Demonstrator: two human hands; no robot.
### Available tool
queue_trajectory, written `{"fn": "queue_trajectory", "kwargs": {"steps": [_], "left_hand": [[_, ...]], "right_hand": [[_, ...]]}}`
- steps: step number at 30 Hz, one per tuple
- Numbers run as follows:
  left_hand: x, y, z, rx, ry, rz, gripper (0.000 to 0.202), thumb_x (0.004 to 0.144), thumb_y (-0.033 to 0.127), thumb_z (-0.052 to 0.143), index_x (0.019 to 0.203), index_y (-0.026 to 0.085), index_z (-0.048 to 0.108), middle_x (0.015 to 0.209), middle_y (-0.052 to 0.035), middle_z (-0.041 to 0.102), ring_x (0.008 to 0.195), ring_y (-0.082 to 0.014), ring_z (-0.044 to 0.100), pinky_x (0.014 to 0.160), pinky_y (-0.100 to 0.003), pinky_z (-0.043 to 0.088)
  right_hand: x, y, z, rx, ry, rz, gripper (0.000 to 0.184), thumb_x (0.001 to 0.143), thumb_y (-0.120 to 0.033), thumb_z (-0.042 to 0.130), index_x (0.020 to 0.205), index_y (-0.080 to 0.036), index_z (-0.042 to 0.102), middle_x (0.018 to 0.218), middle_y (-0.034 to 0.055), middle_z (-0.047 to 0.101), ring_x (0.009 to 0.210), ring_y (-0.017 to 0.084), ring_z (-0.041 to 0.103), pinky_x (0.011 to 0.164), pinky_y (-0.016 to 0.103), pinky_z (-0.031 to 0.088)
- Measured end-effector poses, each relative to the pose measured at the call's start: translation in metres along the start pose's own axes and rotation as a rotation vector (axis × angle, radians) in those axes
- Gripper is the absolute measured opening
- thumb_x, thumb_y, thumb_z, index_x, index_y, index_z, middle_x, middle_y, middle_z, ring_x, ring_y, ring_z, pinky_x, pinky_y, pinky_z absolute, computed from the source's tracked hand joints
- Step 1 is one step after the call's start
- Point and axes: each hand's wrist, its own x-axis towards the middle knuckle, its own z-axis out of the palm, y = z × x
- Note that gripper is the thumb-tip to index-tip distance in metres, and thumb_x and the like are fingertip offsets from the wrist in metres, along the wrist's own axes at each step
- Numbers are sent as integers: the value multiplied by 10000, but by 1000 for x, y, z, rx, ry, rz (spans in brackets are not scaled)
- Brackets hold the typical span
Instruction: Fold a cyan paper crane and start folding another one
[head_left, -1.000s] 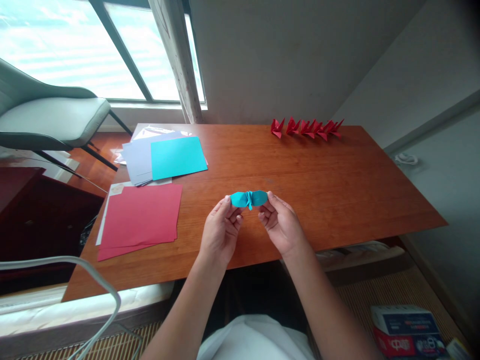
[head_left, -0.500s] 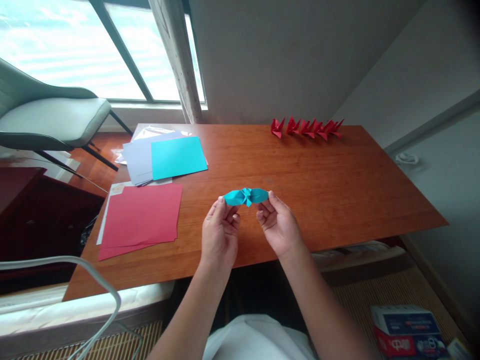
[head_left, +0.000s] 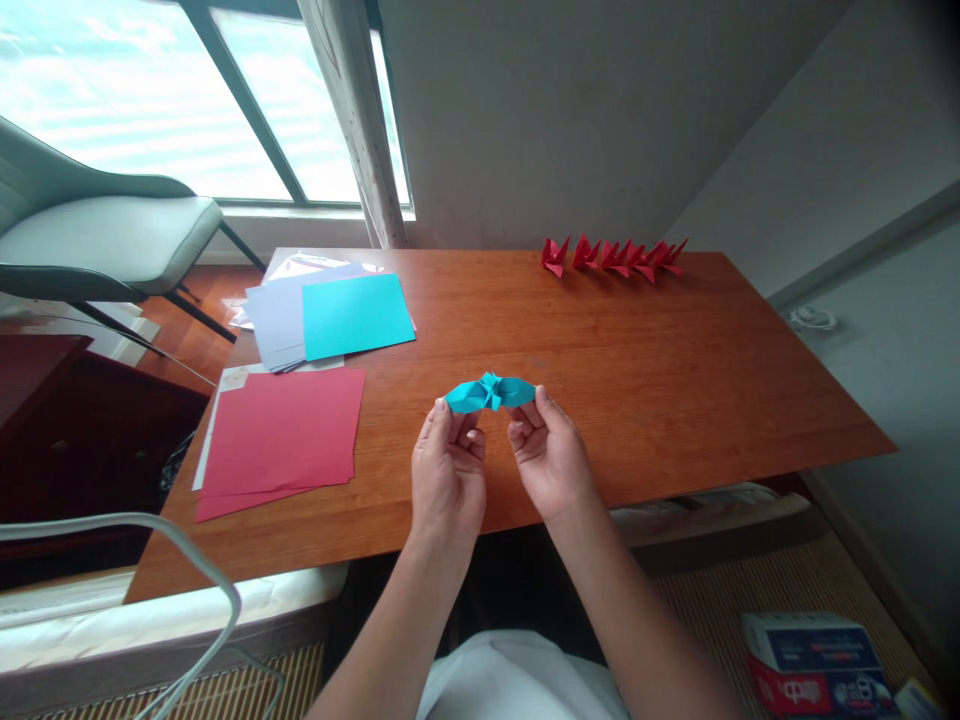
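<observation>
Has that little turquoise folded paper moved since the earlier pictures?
Yes, slightly left: the folded paper has its left end nearer the red sheets than a second ago.

Bare forearms [head_left: 401, 625] reached forward, converging; left hand [head_left: 450, 480] and right hand [head_left: 555, 465] pinched, thumbs [head_left: 440, 412] uppermost, other fingers [head_left: 472, 440] curled, palms toward the body.

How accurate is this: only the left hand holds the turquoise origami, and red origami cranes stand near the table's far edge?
One slip: the head view shows the left hand and right hand both holding the turquoise origami, one at each end. The rest stands.
</observation>
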Motion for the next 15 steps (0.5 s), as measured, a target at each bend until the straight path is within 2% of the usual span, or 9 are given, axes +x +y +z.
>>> {"fn": "queue_trajectory", "kwargs": {"steps": [8,10,15], "left_hand": [[-4,-8,2,-79,48,-15,60,918,198,682,862,179,677,856,11,746,778,-63,690,600,-135,455],[-4,-5,-1,-41,10,-2,52,874,208,726,862,185,680,853,13,743,763,-68,689,604,-141,459],[2,4,-14,151,-65,104,224,725,226,857,886,203,702,832,25,724,756,-85,691,629,-160,473]], "right_hand": [[-4,16,3,52,46,-51,109,847,-308,764,855,-207,724,857,-8,790,781,99,730,581,154,539],[-4,15,2,12,40,-56,129,829,-320,776,856,-209,717,857,-6,789,766,105,727,581,164,537],[-2,5,-3,-128,49,-134,215,779,-358,822,849,-204,689,795,-18,756,740,99,712,603,164,541]]}}
